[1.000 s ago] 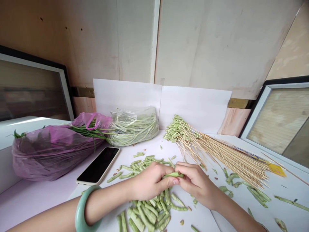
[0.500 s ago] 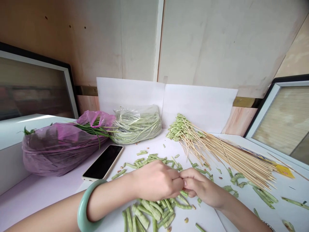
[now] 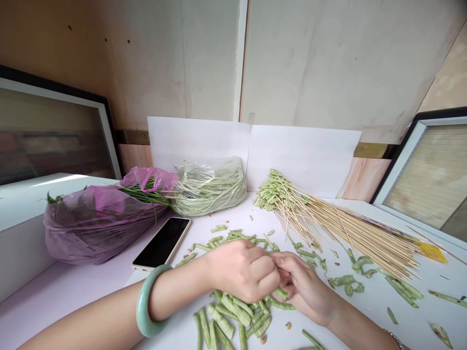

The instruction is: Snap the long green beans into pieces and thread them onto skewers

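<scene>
My left hand (image 3: 242, 270), with a pale green bangle (image 3: 144, 304) on its wrist, is curled closed above a pile of cut green bean pieces (image 3: 233, 308). Whatever its fingers pinch is hidden behind the knuckles. Touching it from the right, my right hand (image 3: 304, 287) has its thumb and fingers bent together. A short green bean piece (image 3: 281, 292) shows at the fingers of my right hand, partly covered. More bean pieces lie behind my hands.
Bean-loaded skewers (image 3: 273, 189) and bare stick ends (image 3: 365, 233) fan out at the right. A phone (image 3: 162, 243), a purple bag (image 3: 98, 228) and a clear bag of long beans (image 3: 211, 189) stand left. Loose bean scraps (image 3: 401, 289) lie at right.
My right hand has turned, showing more of its palm side, and the bean piece at its fingers shows more. My left hand has shifted slightly right, and the view has moved a little.
</scene>
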`<state>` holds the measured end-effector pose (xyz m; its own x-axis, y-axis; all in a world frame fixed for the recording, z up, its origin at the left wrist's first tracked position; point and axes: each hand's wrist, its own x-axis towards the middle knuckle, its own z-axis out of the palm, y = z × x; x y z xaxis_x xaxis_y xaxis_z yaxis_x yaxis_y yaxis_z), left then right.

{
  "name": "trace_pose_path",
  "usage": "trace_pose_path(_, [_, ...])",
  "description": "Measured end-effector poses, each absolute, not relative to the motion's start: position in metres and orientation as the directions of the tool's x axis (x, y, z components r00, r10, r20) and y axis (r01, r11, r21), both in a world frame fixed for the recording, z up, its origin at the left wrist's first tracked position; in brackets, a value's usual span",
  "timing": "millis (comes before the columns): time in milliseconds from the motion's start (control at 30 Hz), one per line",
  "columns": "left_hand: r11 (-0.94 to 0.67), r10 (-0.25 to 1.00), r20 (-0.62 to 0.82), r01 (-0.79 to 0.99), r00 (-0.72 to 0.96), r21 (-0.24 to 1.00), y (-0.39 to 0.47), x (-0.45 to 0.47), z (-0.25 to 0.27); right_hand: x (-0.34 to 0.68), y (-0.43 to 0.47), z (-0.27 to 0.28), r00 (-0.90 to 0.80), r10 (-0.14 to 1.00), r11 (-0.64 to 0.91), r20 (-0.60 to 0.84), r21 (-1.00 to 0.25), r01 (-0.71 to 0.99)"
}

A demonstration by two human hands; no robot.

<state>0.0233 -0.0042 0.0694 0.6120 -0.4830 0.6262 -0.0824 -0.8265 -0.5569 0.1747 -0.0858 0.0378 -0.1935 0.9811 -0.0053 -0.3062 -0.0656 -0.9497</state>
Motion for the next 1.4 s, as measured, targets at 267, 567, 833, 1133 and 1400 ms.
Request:
trace_pose_path(267, [-0.853, -0.458, 0.705, -0.044, 0.542, -0.52, -0.005, 0.024, 0.064, 0.176, -0.086, 0.043, -0.198, 0.979, -0.033, 0.038, -0.939, -0.343])
trace_pose_path(567, [-0.938, 0.344, 0.867, 0.099, 0.36, 0.331, -0.018, 0.028, 0.06, 0.183, -0.083, 0.048, -0.175, 0.982, -0.002, 0.067, -0.928, -0.372])
trace_pose_path(833, [-0.58, 0.771, 0.51, 0.089, 0.383, 0.81, -0.004, 0.033, 0.063, 0.202, -0.073, 0.05, -0.055, 0.992, 0.081, 0.113, -0.908, -0.41])
trace_pose_path(1133, [-0.664, 0.706, 0.328, 0.428, 0.627, 0.613, 0.002, 0.034, 0.058, 0.199, -0.072, 0.044, -0.009, 0.994, 0.104, 0.113, -0.943, -0.317])
trace_pose_path(1400, [-0.775, 0.623, 0.354, 0.492, 0.697, 0.396, -0.005, 0.03, 0.061, 0.202, -0.068, 0.034, 0.05, 0.992, 0.126, 0.12, -0.982, -0.144])
